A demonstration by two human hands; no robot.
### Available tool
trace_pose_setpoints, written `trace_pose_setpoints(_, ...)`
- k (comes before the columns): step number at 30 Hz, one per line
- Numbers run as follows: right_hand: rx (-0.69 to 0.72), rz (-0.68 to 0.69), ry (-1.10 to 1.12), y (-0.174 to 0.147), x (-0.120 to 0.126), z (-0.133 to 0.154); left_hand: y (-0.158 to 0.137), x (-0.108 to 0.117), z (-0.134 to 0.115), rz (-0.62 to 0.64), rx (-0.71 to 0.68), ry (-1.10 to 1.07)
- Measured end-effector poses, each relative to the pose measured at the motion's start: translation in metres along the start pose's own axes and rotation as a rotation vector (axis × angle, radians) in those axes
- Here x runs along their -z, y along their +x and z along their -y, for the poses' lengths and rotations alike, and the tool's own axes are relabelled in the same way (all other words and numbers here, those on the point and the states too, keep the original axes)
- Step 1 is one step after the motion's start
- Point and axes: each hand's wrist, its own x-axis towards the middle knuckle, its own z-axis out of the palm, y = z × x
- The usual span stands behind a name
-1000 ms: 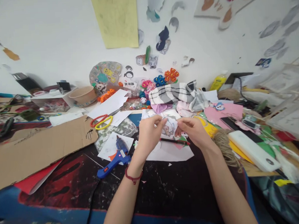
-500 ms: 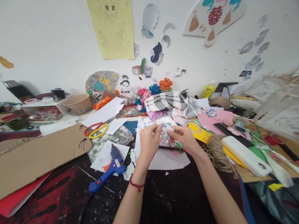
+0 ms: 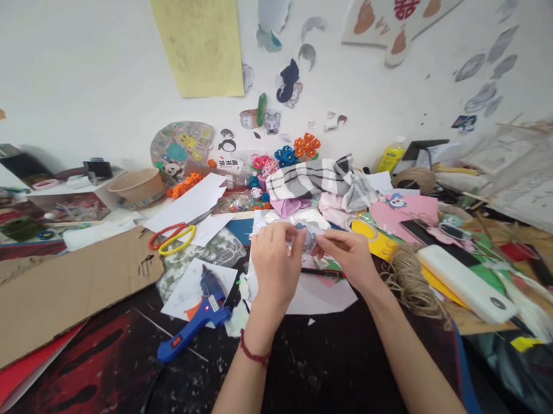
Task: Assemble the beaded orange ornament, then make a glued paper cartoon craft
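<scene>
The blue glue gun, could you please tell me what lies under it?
Under the glue gun, a white sheet and an orange scrap show towards the front, the dark tabletop around the handle. Whatever its body covers cannot be seen.

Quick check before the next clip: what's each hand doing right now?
Left hand: closed, thumb and fingers pinching a small paper cutout.
Right hand: closed, fingertips pinched at the cutout's other edge.
</scene>
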Motion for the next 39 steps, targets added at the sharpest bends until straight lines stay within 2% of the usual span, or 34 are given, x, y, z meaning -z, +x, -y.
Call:
trace_pose_setpoints(5,0.141,-0.022,-0.039,-0.002,-0.001,0.003,-0.002,0.002,-0.005,0.127,-0.002,-0.017)
trace_pose_setpoints(9,0.253,-0.081,-0.121,-0.003,-0.002,0.003,-0.003,0.002,-0.007,0.166,0.012,-0.048)
trace_pose_setpoints(12,0.285,-0.115,-0.145,-0.003,-0.003,0.000,-0.003,0.002,-0.007,0.182,0.013,-0.082)
trace_pose_setpoints(17,0.267,-0.152,-0.122,-0.004,-0.003,-0.004,-0.002,0.002,-0.007,0.227,0.042,-0.177)
trace_pose_setpoints(23,0.255,-0.129,-0.120,-0.003,-0.003,-0.004,0.000,0.003,-0.008,0.221,0.089,-0.316)
trace_pose_setpoints(25,0.244,-0.093,-0.115,-0.001,-0.003,-0.004,0.000,0.004,-0.009,0.227,0.099,-0.334)
trace_pose_setpoints(30,0.050,0.110,0.114,0.001,-0.002,-0.002,0.001,0.006,-0.010,0.277,0.096,-0.359)
trace_pose_setpoints(32,0.006,0.147,0.176,0.000,-0.001,-0.001,0.001,0.008,-0.010,0.299,0.089,-0.365)
trace_pose_setpoints(39,-0.013,0.049,0.177,0.002,0.000,-0.004,0.002,0.009,-0.010,0.325,0.107,-0.361)
